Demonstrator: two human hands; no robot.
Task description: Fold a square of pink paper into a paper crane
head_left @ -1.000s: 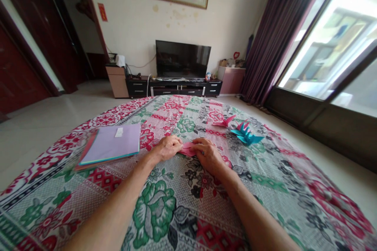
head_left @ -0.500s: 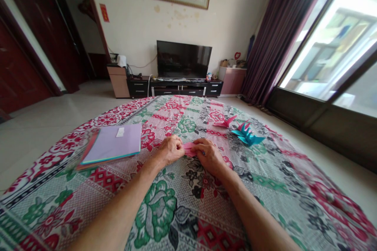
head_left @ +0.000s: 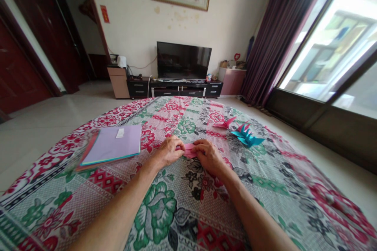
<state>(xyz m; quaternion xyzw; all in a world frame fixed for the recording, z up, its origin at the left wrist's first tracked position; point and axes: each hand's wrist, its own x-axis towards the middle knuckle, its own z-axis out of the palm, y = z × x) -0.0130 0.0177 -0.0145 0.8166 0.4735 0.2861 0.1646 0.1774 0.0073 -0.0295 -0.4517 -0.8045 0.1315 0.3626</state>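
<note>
A small folded piece of pink paper (head_left: pixel 189 150) lies between my two hands, low over the patterned tablecloth (head_left: pixel 159 213). My left hand (head_left: pixel 170 150) pinches its left end, with the fingers curled. At the right end, my right hand (head_left: pixel 208 154) grips the paper between thumb and fingers. Parts of the paper are hidden under the fingertips. To the right of my hands stand folded paper cranes: a pink one (head_left: pixel 225 123), another pink one (head_left: pixel 243 127) partly covered, and blue folded paper (head_left: pixel 248 138) in front of it.
A stack of coloured paper (head_left: pixel 113 145), lilac on top with a small white label (head_left: pixel 120 133), lies on the left of the table. Beyond the table's far edge stand a low cabinet (head_left: pixel 140 88) and a television (head_left: pixel 183 61). A purple curtain (head_left: pixel 282 35) hangs at right.
The fingers of my left hand have shifted slightly on the pink paper, and a gap now shows between thumb and fingers. My right hand stays nearly in place.
</note>
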